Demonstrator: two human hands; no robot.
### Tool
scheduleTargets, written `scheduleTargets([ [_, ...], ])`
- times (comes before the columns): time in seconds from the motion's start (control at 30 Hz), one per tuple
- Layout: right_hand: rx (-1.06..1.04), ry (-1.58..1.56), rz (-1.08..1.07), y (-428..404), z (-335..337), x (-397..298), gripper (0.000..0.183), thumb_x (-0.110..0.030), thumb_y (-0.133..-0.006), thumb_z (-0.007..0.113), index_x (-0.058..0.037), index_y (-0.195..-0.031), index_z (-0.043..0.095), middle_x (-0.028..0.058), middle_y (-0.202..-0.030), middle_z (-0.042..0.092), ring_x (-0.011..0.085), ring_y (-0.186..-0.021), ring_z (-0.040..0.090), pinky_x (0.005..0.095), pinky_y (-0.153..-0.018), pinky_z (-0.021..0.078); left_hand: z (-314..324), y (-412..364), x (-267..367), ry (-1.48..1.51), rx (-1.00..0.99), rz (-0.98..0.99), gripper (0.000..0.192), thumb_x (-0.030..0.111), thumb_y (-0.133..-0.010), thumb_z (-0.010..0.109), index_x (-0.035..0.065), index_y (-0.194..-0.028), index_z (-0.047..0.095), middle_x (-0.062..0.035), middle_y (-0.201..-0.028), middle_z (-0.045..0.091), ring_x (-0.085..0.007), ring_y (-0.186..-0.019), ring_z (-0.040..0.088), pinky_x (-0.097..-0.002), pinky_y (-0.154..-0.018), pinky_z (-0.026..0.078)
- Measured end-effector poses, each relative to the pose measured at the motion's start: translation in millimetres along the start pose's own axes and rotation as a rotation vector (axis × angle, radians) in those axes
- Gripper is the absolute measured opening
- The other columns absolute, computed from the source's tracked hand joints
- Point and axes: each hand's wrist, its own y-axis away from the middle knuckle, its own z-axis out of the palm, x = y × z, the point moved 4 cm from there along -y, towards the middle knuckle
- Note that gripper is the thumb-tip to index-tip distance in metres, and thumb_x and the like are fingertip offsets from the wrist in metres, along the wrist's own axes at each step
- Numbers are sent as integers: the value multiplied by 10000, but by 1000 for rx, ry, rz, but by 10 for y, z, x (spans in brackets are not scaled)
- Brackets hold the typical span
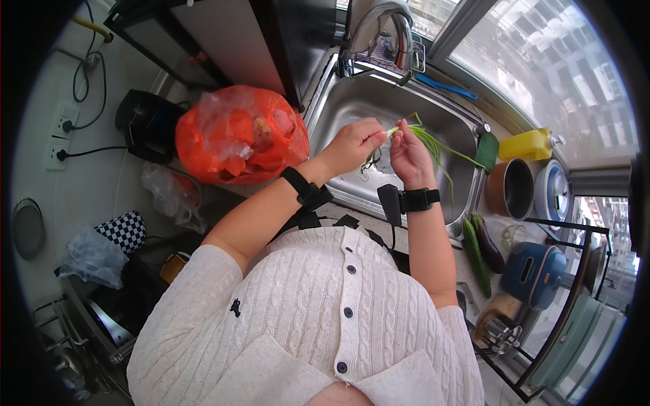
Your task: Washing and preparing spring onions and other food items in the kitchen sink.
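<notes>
My left hand (355, 142) pinches the pale root end of a small bunch of green onions (431, 139) over the sink. My right hand (410, 155), palm partly turned up, holds the same bunch just to the right, with fingertips around the stalks. The long green leaves trail down to the right over the stainless steel sink basin (340, 104). Thin dark, wilted strands (373, 158) hang below my left hand; whether they are attached to the bunch is unclear. Both wrists wear black straps with small black modules.
A chrome faucet (401, 35) rises behind the sink. An orange plastic bag (218, 137) bulges on its left. On the right stand a yellow package (525, 144), a brown pot (497, 190) and a blue appliance (533, 274). A cucumber (476, 254) and an eggplant (488, 246) lie nearby.
</notes>
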Motion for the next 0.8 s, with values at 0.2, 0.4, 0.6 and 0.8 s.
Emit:
scheduleTargets([
  [0.2,143,-204,-84,-270,-467,-167,112,-115,-875,545,-11,-833,550,50,-738,589,119,-602,597,185,-560,552,-46,-5,199,157,-56,57,177,131,-887,506,-8,-777,507,-42,-733,462,-158,-657,448,-269,-613,383],
  [0.4,-105,-182,125,-136,-228,-226,123,-140,-872,559,-20,-862,586,69,-743,606,122,-644,603,199,-602,546,-471,-59,740,100,0,34,198,170,-920,480,-1,-837,534,-32,-766,483,-104,-674,445,-221,-621,375],
  [0.6,-68,-103,59,-149,-400,-309,144,-133,-891,529,-3,-878,590,68,-750,611,123,-629,599,192,-589,541,-1491,-18,1662,142,11,128,286,225,-946,418,-32,-923,540,-58,-809,497,-127,-709,459,-250,-661,390],
  [0.8,-21,-66,73,-248,-348,-196,141,-135,-893,528,-6,-880,585,51,-738,592,106,-614,575,187,-577,528,-2282,139,2104,204,290,116,347,354,-924,444,36,-794,490,-50,-767,483,-147,-687,501,-282,-599,449],
])
